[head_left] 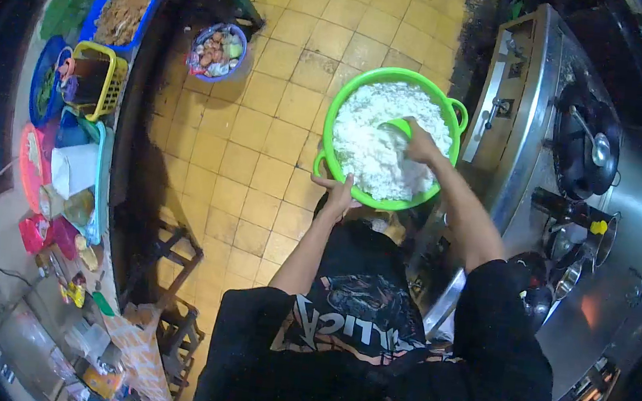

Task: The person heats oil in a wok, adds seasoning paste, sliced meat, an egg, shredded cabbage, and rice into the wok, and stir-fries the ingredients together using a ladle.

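A round green basin [332, 127] full of white rice [374, 155] is in front of my body, above the tiled floor. My left hand [338, 189] is closed on the basin's near left rim, by its handle. Inside the basin, my right hand [422, 145] grips a small green scoop [401, 126] that touches the rice. The scoop's far edge shows beyond my fingers; the rest is hidden by the hand.
At right, a steel stove counter [531, 129] holds a black wok [589, 144] with a ladle. At left, a long table carries a blue tray [131, 5] of brown food and a yellow basket [112, 86]. A waste bin [217, 52] stands on the floor.
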`<action>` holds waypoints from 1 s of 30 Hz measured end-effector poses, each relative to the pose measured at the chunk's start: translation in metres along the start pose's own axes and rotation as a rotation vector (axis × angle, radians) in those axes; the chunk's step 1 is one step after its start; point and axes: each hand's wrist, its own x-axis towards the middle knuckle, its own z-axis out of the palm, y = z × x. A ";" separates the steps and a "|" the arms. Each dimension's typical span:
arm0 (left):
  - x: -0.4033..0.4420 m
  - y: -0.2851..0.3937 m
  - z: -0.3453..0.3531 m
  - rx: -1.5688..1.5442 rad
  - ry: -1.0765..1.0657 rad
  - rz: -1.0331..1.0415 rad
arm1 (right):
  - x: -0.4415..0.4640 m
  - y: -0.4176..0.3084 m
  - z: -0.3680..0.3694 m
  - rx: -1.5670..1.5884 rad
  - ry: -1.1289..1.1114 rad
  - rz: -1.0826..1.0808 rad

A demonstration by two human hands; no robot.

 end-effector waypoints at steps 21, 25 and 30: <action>0.051 -0.041 -0.016 0.042 0.099 -0.037 | 0.012 -0.017 0.018 -0.554 0.004 -0.205; 0.095 -0.089 -0.039 0.220 0.189 0.077 | 0.012 0.012 -0.013 0.014 -0.148 -0.071; -0.026 0.032 0.015 0.975 0.530 -0.010 | -0.033 0.042 -0.005 0.530 0.308 -0.044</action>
